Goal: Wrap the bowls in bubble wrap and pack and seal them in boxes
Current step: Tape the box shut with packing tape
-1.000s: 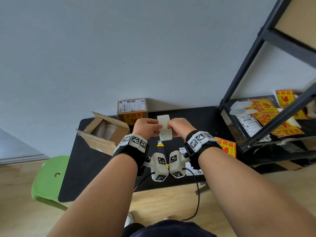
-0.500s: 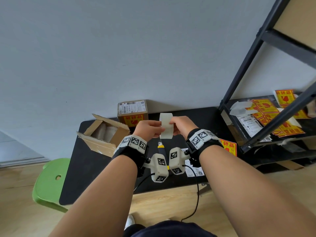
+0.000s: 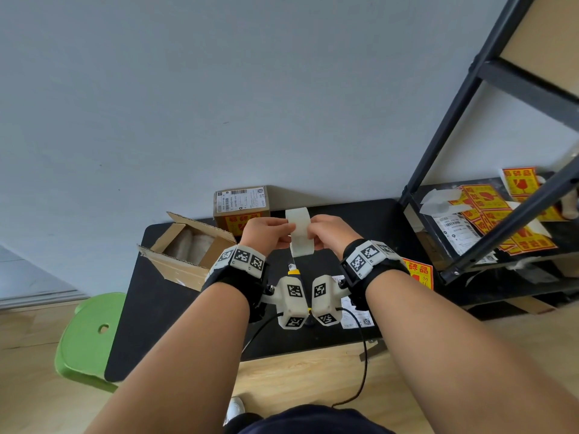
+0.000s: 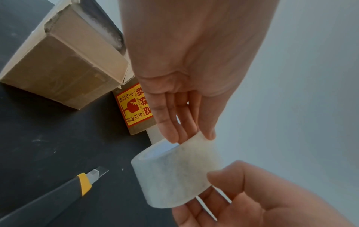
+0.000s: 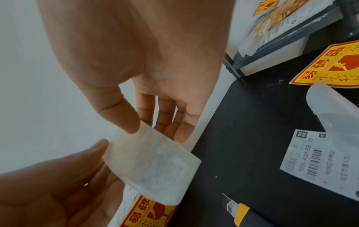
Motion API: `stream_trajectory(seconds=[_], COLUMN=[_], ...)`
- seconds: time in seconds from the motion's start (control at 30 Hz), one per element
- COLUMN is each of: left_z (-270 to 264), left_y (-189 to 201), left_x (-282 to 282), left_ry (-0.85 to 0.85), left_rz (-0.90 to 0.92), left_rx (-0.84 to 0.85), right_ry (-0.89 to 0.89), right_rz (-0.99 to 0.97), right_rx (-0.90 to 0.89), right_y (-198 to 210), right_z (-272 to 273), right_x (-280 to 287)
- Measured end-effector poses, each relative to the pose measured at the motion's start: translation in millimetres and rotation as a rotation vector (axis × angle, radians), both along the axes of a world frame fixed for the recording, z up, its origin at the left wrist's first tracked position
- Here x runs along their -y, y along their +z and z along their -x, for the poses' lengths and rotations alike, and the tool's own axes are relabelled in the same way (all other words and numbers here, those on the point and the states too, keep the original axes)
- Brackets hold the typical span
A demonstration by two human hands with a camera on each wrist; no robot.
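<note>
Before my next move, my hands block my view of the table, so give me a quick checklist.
1. Translucent strip pinched by left hand and right hand: ok.
2. Utility knife blade retracted: not ok, it is out.
3. Open cardboard box flaps shut: not ok.
4. Whitish bundle inside that box: ok.
5. Which side of the strip is sticky: cannot tell.
</note>
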State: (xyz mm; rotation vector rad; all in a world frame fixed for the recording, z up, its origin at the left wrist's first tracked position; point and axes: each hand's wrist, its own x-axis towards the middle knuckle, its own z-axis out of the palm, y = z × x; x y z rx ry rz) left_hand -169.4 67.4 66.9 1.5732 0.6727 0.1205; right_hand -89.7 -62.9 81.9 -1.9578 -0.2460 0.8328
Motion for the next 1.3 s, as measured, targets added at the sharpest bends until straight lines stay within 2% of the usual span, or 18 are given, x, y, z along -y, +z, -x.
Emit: stream_trajectory(seconds=[0.2,0.4,0.7,0.93,1.03,1.3], left_z=[-2.6,0.8,-0.2,-2.0,-5.9,-7.2], left_y=[-2.4,4.8,2.9,6.4,7.6,11.1], left_x=[1.2,4.5,3.4,4.2,3.6,6.2], left_ry=[-0.020,-0.172,-0.101,-0.018,0.032,-0.052], left_rz=[-0.038,-0.046,-0.013,0.005,-0.010,0.007], left_rx=[-0.005,0.027,0.058,0.074,0.030,-0.003], right_ry=[-0.065,-0.177,-0.150,-0.024,-0.009,-0.094], right_rz=[-0.055,-0.147,-0.132,-0.057,-0.065,-0.087], right_rx=[-0.050,-0.106,-0.124,-0.047,-0.045,-0.082], right_y=[-5.2,-6.8,-5.1,-5.9,-9.9,-7.6], right_z=[-1.5,-10.0,-10.0,-7.3,-6.1,-10.5], right_x=[-0.3,0.2,-1.5,-2.9,0.9,1.4])
